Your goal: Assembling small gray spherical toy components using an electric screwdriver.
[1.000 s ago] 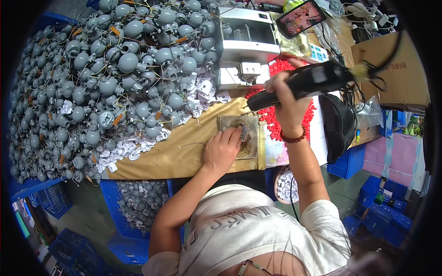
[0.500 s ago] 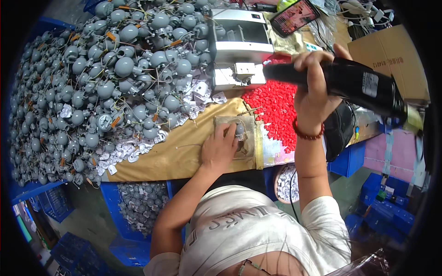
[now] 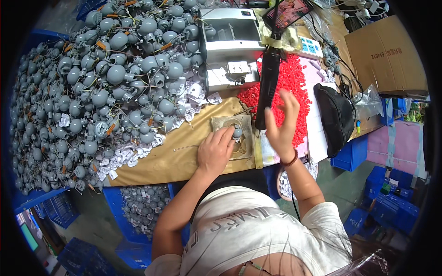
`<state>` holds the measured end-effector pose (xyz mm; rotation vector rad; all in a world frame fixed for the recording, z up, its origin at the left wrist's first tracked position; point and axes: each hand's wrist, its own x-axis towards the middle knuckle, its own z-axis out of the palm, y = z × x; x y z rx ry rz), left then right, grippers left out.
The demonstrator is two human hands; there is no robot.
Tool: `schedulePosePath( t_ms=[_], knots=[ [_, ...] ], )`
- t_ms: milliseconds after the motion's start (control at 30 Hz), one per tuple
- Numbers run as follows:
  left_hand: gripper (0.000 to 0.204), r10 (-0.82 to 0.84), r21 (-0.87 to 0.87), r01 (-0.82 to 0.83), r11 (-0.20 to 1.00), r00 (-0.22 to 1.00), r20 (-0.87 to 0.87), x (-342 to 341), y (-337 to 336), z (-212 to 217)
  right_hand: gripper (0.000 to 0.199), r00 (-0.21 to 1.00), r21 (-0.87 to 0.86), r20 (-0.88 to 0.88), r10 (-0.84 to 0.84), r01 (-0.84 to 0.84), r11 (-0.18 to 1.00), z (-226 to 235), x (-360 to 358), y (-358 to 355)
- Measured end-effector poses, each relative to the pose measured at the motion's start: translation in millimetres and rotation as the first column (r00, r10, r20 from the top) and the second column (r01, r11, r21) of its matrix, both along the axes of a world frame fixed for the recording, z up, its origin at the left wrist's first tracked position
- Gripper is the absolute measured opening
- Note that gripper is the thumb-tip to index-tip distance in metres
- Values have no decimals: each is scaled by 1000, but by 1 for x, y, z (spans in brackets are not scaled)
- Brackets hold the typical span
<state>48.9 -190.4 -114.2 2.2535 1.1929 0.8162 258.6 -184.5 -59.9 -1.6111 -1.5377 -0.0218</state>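
You wore a white short-sleeved T-shirt (image 3: 258, 230) with faint grey lettering printed across its front, the sleeves ending above your elbows. Your forearms were bare, as were your left hand (image 3: 215, 151) and right hand (image 3: 281, 123). A thin dark red bracelet (image 3: 290, 160) circled your right wrist.

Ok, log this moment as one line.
left hand: on grey part at fixture plate | right hand: open, beside hanging black driver | red caps behind
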Motion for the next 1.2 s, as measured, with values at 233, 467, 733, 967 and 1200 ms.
schedulePosePath(
  t_ms=[233,467,733,967,1200],
  knots=[
    [43,-26,51,26,998,1000,2,3,0,0,26,713,-321,-700,-43,-260,911,-44,-36,-17],
    [41,-7,-7,7,1000,999,51,-9,3,18,15,153,-105,-986,-63,-284,953,-23,-50,9],
    [28,-656,-798,-25,602,555,-512,-189,-51,88,19,745,-411,-373,553,-667,622,-16,6,-53],
    [28,-403,-423,255,869,861,-309,-136,-17,94,17,860,-545,234,453,-270,794,-24,69,-71],
    [18,-188,348,434,831,808,-559,1,102,17,24,703,-580,357,615,-349,736,-40,74,-65]
  ],
)
